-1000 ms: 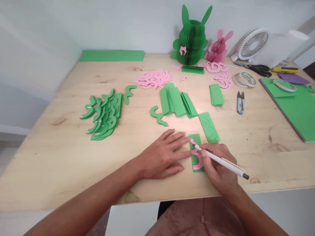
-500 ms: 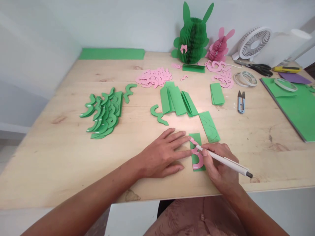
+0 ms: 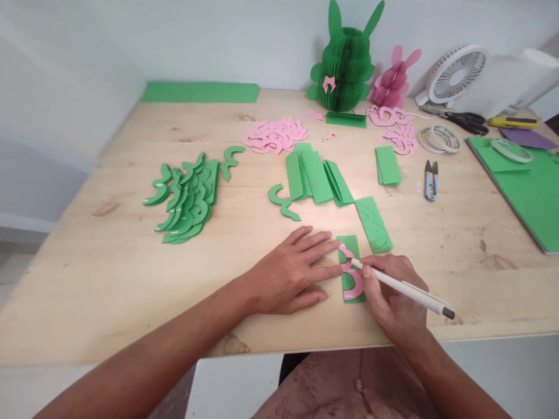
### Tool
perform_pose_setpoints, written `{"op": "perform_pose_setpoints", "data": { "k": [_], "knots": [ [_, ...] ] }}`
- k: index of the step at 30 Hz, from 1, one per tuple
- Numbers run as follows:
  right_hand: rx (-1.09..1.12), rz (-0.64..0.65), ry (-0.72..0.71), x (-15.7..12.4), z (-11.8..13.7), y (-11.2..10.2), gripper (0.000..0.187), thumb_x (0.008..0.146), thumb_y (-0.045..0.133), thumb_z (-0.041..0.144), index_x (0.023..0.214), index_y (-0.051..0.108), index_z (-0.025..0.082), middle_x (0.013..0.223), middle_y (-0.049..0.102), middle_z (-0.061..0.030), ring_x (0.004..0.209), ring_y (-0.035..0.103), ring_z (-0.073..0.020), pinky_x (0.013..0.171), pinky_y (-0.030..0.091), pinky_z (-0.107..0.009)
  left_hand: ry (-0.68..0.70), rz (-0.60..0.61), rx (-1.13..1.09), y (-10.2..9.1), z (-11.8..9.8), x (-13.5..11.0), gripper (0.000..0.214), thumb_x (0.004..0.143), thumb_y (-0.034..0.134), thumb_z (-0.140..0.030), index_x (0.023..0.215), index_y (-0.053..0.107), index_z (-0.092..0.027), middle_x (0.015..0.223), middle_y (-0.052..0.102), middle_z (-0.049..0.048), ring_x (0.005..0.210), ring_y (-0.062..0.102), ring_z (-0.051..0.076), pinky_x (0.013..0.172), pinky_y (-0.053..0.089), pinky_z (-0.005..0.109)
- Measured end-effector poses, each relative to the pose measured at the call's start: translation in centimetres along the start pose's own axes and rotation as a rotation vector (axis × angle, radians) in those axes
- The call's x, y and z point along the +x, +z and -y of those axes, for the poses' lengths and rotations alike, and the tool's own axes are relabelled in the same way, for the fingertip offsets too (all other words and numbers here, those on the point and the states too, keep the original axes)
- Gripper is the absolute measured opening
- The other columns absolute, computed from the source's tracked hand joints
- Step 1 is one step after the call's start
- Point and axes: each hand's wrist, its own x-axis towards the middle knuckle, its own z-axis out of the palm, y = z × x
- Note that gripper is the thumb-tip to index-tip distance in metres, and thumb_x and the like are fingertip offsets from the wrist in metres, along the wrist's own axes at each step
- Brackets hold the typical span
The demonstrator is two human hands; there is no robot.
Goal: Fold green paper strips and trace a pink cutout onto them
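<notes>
Near the table's front edge lies a small green paper piece with a pink curved paper cutout on top. My left hand rests flat with fingers spread, its fingertips on the cutout and the paper's left side. A white pen is gripped in my right hand, its tip at the cutout's edge near the middle. Just beyond, a green paper rectangle carries drawn curved outlines. Folded green papers and a green curved cutout lie farther back.
Stacked green cutouts lie at left, a pink cutout pile behind. Along the wall stand a green paper rabbit, a pink one and a white fan. Thread snips, tape rolls and scissors lie right.
The whole view has shifted slightly. The pen's tip stays near the middle of the pink cutout's edge, and my left hand keeps its place on the paper.
</notes>
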Motion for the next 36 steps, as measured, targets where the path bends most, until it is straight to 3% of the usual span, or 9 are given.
{"op": "perform_pose_setpoints", "data": {
  "k": [26, 36],
  "knots": [
    [0.006, -0.033, 0.035, -0.15, -0.02, -0.07, 0.009, 0.087, 0.053, 0.017, 0.083, 0.06, 0.021, 0.07, 0.068, 0.0003, 0.065, 0.061, -0.016, 0.064, 0.046, -0.03, -0.005, -0.004, -0.015, -0.16, -0.06, 0.02, 0.044, 0.092, 0.048, -0.042, 0.133, 0.051, -0.026, 0.148, 0.04, 0.0104, 0.137, 0.032, 0.032, 0.112, 0.021, 0.054],
    [0.068, 0.044, 0.041, 0.38, 0.11, -0.06, 0.012, 0.088, 0.052, 0.019, 0.092, 0.064, 0.021, 0.075, 0.071, -0.0005, 0.065, 0.064, -0.0159, 0.064, 0.048, -0.03, 0.003, -0.006, -0.002, -0.25, -0.08, 0.07, 0.05, 0.092, 0.048, -0.041, 0.139, 0.044, -0.026, 0.148, 0.04, 0.0102, 0.137, 0.032, 0.031, 0.112, 0.022, 0.053]
  ]
}}
